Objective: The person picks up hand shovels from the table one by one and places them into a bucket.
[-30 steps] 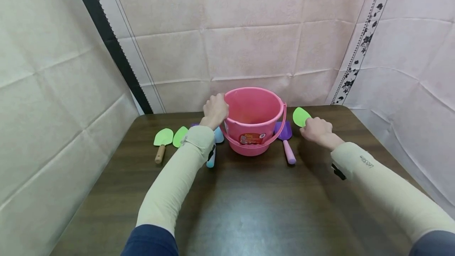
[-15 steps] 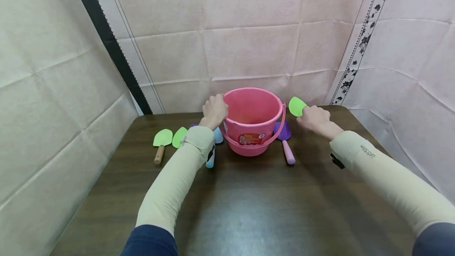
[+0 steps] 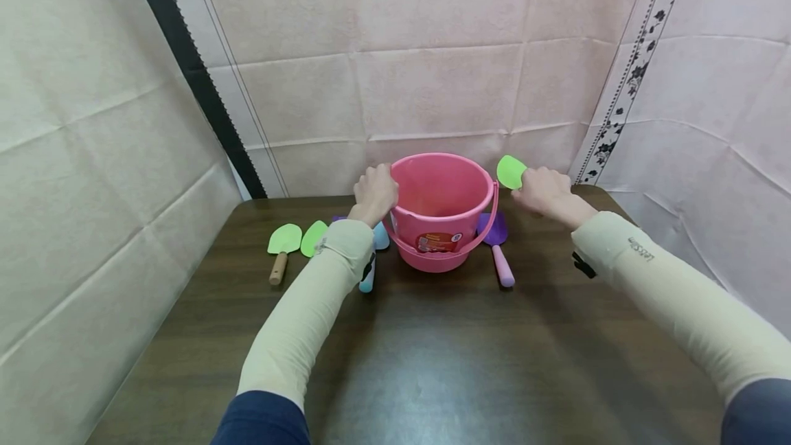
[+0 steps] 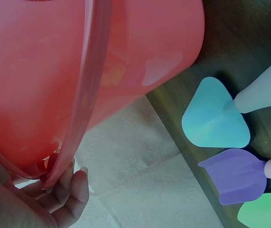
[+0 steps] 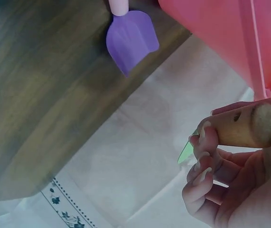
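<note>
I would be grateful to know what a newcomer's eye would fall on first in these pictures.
Most likely the large pink bucket, upright near the far edge of the dark table, with the left hand gripping its rim. Next would perhaps come the bright green shovel that the right hand holds above the table, right of the bucket, and then the purple shovel lying below it.

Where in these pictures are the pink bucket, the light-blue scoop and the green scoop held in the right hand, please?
Pink bucket (image 3: 441, 224), head view: front outer wall.
Light-blue scoop (image 4: 215, 116), left wrist view: blade.
Held green scoop (image 5: 242, 128), right wrist view: wooden handle.
</note>
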### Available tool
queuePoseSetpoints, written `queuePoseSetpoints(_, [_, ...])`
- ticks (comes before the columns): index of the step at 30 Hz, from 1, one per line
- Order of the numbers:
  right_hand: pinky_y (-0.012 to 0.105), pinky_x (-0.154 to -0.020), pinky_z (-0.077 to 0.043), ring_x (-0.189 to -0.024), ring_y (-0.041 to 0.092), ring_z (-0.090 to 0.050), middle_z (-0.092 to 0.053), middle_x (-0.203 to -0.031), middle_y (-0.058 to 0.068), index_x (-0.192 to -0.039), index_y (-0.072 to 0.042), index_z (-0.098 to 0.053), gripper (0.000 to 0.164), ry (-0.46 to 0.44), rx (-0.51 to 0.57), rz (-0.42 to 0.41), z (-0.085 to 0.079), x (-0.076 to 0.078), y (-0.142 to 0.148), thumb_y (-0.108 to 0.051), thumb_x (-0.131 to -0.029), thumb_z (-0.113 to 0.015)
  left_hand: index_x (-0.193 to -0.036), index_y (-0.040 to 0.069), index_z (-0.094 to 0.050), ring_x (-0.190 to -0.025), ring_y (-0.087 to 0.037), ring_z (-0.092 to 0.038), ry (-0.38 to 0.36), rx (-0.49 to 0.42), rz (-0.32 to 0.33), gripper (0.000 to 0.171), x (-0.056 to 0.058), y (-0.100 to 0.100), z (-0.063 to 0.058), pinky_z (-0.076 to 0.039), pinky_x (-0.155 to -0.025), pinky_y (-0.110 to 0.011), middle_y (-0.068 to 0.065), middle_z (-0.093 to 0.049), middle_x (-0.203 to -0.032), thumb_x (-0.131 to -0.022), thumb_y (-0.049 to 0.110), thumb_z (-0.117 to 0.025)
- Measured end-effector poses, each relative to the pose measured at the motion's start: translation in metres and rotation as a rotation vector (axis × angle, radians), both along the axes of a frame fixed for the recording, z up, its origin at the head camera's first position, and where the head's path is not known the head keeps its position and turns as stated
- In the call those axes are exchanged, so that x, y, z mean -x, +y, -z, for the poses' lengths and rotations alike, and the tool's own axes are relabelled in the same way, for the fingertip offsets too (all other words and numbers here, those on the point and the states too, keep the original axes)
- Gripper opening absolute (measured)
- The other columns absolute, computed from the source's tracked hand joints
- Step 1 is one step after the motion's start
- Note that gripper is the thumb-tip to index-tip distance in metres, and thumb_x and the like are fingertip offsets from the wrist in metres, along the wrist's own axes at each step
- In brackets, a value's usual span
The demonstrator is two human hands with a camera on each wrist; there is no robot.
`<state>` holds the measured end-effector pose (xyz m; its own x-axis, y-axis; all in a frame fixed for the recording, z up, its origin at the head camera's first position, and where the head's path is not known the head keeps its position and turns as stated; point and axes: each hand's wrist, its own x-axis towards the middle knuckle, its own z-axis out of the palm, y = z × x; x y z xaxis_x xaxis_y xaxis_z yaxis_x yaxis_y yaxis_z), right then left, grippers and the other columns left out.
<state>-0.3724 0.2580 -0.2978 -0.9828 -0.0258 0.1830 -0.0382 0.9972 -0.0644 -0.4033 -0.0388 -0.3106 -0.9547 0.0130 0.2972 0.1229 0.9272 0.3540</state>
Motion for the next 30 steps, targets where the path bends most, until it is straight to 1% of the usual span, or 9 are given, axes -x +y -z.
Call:
queuePoseSetpoints(6, [0.045, -0.050, -0.038, -0.067, 0.032, -0.053, -0.054, -0.073, 0.015, -0.062, -0.011, -0.045, 0.027, 0.043, -0.019, -0.030, -0.012, 0.002, -0.005, -0.031, -0.078, -0.051, -0.107, 0.011, -0.057, -0.080, -0.025, -0.060, 0.013, 0.004, -0.004, 0.023, 0.001, 0.000, -0.001, -0.047, -0.064, -0.041, -0.008, -0.061, -0.093, -0.088, 0.020, -0.049])
queuePoseSetpoints(9, [0.047, -0.051, -0.038, -0.068, 0.032, -0.053, -0.055, -0.075, 0.015, -0.062, -0.011, -0.046, 0.034, 0.051, -0.021, -0.037, -0.018, 0.002, -0.011, -0.038, -0.080, -0.053, -0.104, 0.011, -0.057, -0.079, -0.025, -0.060, 0.019, 0.004, -0.005, 0.021, 0.001, 0.000, -0.001, -0.047, -0.063, -0.040, -0.007, -0.061, -0.091, -0.087, 0.020, -0.049])
queuePoseSetpoints(13, [0.048, -0.055, -0.040, -0.070, 0.032, -0.053, -0.055, -0.078, 0.015, -0.064, -0.011, -0.047, 0.039, 0.036, -0.018, -0.040, -0.025, 0.002, -0.021, -0.046, -0.080, -0.053, -0.105, 0.010, -0.057, -0.075, -0.022, -0.059, 0.013, 0.001, -0.003, 0.021, 0.000, 0.000, -0.002, -0.047, -0.061, -0.038, -0.007, -0.060, -0.089, -0.088, 0.020, -0.048])
queuePoseSetpoints(18, [0.046, -0.055, -0.040, -0.071, 0.031, -0.053, -0.055, -0.077, 0.014, -0.065, -0.011, -0.047, 0.039, 0.029, -0.021, -0.041, -0.031, 0.002, -0.030, -0.046, -0.080, -0.053, -0.106, 0.010, -0.056, -0.073, -0.021, -0.058, 0.007, -0.008, 0.000, 0.022, -0.001, 0.000, -0.004, -0.047, -0.060, -0.036, -0.006, -0.060, -0.088, -0.088, 0.019, -0.047])
queuePoseSetpoints(20, [0.045, -0.054, -0.039, -0.071, 0.031, -0.053, -0.054, -0.077, 0.014, -0.066, -0.010, -0.046, 0.039, 0.035, -0.024, -0.039, -0.032, 0.002, -0.031, -0.046, -0.080, -0.053, -0.105, 0.010, -0.057, -0.072, -0.020, -0.057, 0.009, -0.011, -0.001, 0.021, -0.002, 0.000, -0.004, -0.046, -0.060, -0.036, -0.006, -0.060, -0.087, -0.088, 0.019, -0.047])
queuePoseSetpoints(25, [0.042, -0.052, -0.038, -0.069, 0.031, -0.053, -0.054, -0.075, 0.013, -0.066, -0.010, -0.048, 0.042, 0.041, -0.008, -0.045, -0.034, 0.003, -0.030, -0.049, -0.080, -0.053, -0.109, 0.010, -0.055, -0.070, -0.020, -0.056, -0.012, -0.016, 0.001, 0.023, -0.004, 0.001, -0.003, -0.046, -0.060, -0.036, -0.006, -0.059, -0.086, -0.088, 0.020, -0.048])
queuePoseSetpoints(30, [0.043, -0.053, -0.038, -0.071, 0.030, -0.053, -0.055, -0.077, 0.013, -0.069, -0.010, -0.050, 0.037, 0.047, 0.008, -0.040, -0.037, 0.002, -0.034, -0.045, -0.078, -0.055, -0.110, 0.009, -0.054, -0.068, -0.018, -0.054, -0.024, -0.024, 0.010, 0.024, -0.005, 0.001, -0.001, -0.046, -0.058, -0.034, -0.005, -0.057, -0.083, -0.089, 0.020, -0.049])
